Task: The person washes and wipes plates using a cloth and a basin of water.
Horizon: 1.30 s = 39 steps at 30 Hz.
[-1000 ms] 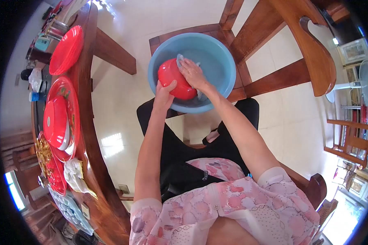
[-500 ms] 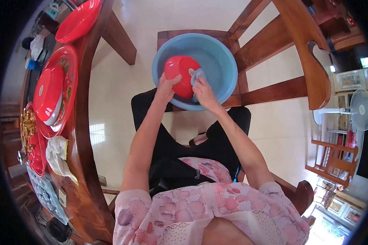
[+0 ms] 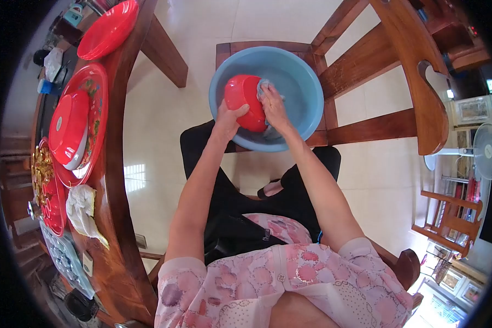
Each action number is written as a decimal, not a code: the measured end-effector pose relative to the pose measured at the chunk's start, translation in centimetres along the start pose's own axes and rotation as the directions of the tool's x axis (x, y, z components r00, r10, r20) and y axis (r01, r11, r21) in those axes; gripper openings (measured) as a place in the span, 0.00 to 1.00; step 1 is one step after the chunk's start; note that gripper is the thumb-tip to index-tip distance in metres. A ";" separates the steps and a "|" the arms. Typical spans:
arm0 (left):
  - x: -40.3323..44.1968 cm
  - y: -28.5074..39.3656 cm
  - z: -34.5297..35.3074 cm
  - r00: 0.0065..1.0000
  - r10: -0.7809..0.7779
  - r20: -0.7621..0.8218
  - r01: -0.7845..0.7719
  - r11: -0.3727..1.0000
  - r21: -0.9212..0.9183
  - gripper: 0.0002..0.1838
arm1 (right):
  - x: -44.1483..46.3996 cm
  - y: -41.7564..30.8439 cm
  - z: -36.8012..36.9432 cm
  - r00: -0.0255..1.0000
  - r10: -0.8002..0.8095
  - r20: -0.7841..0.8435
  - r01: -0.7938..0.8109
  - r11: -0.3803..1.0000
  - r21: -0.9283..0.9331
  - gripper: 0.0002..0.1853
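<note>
Beneath the curled fingers of the right hand (image 3: 273,107), a bunched pale-blue cloth (image 3: 263,86) lies against the side of a glossy red bowl (image 3: 240,94). Just to that hand's left, the left hand (image 3: 229,118) grips the bowl, thumb laid over its near side, the other fingers mostly hidden. The bowl is tilted within the rim of a light-blue basin (image 3: 313,104); whether it touches the bottom is hard to tell. Good practice here would be to keep the left grip firm, as a slick surface may slip, press the cloth flat rather than dab, and turn the bowl so that rim and base each get a pass. Under both hands, the basin rests on a wooden chair seat (image 3: 230,51). Farther out, well left of the left hand, a wooden table (image 3: 117,229) bears another red bowl (image 3: 70,124), upside down on a patterned red tray (image 3: 99,95).
</note>
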<state>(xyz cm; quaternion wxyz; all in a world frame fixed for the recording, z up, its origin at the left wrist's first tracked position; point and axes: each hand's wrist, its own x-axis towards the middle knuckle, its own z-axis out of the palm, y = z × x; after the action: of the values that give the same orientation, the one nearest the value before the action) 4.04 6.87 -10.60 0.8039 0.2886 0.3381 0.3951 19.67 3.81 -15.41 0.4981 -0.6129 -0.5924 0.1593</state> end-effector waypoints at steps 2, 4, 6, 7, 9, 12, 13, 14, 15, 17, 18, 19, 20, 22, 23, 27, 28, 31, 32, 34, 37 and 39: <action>0.1 -0.3 -0.3 1.000 0.015 0.003 -0.015 1.000 0.016 0.30 | -0.2 0.7 -0.5 0.999 -0.009 -0.042 0.007 0.998 -0.056 0.16; 0.2 -0.8 -0.4 0.999 0.040 -0.001 -0.040 0.998 0.046 0.30 | 0.0 1.0 -1.3 0.949 0.314 0.037 -0.305 0.939 -0.162 0.14; 0.4 -0.8 -0.6 0.998 0.064 -0.006 -0.064 0.995 0.073 0.31 | -0.1 1.0 -1.9 0.964 0.256 0.067 -0.233 0.942 -0.241 0.13; 0.3 -0.8 -0.7 0.999 0.044 -0.014 -0.043 0.996 0.081 0.32 | -0.3 0.8 -2.4 0.973 0.206 0.106 -0.162 0.933 -0.322 0.13; 0.3 -1.1 -0.5 1.000 0.020 -0.011 -0.019 0.995 0.094 0.34 | -0.1 0.9 -3.4 0.927 0.318 0.198 -0.208 0.876 -0.434 0.15; -0.1 -1.2 -0.3 0.988 0.156 -0.017 -0.149 0.968 0.201 0.40 | 0.2 0.7 -4.3 0.821 0.518 0.240 -0.346 0.787 -0.511 0.17; -0.3 -1.2 -0.3 0.979 0.203 -0.007 -0.195 0.951 0.240 0.44 | 0.0 0.5 -4.7 0.763 0.614 0.205 -0.469 0.742 -0.479 0.17; -0.4 -1.3 -0.1 0.968 0.249 0.008 -0.242 0.930 0.278 0.48 | -0.2 0.5 -5.1 0.766 0.612 0.199 -0.469 0.743 -0.477 0.17; -0.5 -1.2 0.2 0.968 0.252 0.017 -0.247 0.928 0.278 0.48 | -0.6 1.6 -5.1 0.776 0.592 0.219 -0.401 0.730 -0.553 0.16; -1.1 -0.9 0.7 0.958 0.286 0.028 -0.269 0.857 0.439 0.51 | -1.1 2.2 -5.1 0.787 0.569 0.238 -0.328 0.713 -0.619 0.16; -1.4 -0.7 0.9 0.956 0.292 0.033 -0.276 0.853 0.443 0.51 | -1.4 2.3 -5.0 0.782 0.572 0.249 -0.301 0.696 -0.652 0.15; -1.6 -0.5 1.1 0.951 0.305 0.047 -0.287 0.816 0.503 0.50 | -1.5 2.5 -4.9 0.776 0.575 0.261 -0.272 0.678 -0.683 0.15; -1.9 -0.3 1.3 0.947 0.317 0.061 -0.295 0.774 0.559 0.49 | -1.3 2.7 -4.9 0.779 0.570 0.260 -0.271 0.681 -0.681 0.15; -1.9 0.4 1.1 0.937 0.338 0.088 -0.313 0.702 0.640 0.49 | -0.7 3.6 -5.1 0.817 0.506 0.276 -0.298 0.781 -0.549 0.16; -1.9 0.7 1.1 0.929 0.354 0.112 -0.324 0.626 0.710 0.49 | -0.8 4.0 -5.3 0.819 0.505 0.273 -0.299 0.781 -0.548 0.16; -1.0 1.1 3.5 0.943 0.327 -0.058 -0.175 0.637 0.750 0.46 | -1.0 1.4 -6.5 0.828 0.557 0.060 -0.554 0.800 0.230 0.16; -0.7 1.0 4.0 0.929 0.355 -0.100 -0.134 0.578 0.805 0.43 | -1.0 1.3 -6.4 0.831 0.555 0.037 -0.517 0.746 0.419 0.15; -0.6 1.1 5.0 0.942 0.323 -0.095 -0.075 0.475 0.877 0.38 | -0.7 -0.1 -7.4 0.818 0.574 0.022 -0.465 0.640 0.611 0.14; -0.8 1.2 5.3 0.964 0.261 -0.053 -0.066 0.428 0.901 0.36 | -0.7 -0.8 -7.9 0.812 0.583 0.017 -0.470 0.636 0.613 0.14; -1.6 1.4 5.9 0.969 0.245 -0.044 -0.055 0.383 0.922 0.36 | -0.3 -3.0 -9.0 0.866 0.490 0.100 -0.433 0.634 0.640 0.14; -1.9 1.0 6.3 0.962 0.270 0.027 -0.113 0.310 0.944 0.33 | 0.0 -9.1 -9.6 0.875 0.449 0.181 -0.468 0.688 0.554 0.15; -2.2 -0.2 6.4 0.957 0.276 0.088 -0.168 0.282 0.945 0.31 | -0.1 -9.1 -7.7 0.968 0.234 0.086 -0.248 0.938 0.243 0.15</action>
<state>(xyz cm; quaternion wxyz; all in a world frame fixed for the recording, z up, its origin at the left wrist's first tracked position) 8.09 3.65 -6.16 0.4037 0.7279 0.4977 0.2438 20.53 -1.33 -4.74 0.5320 -0.6078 -0.5014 0.3101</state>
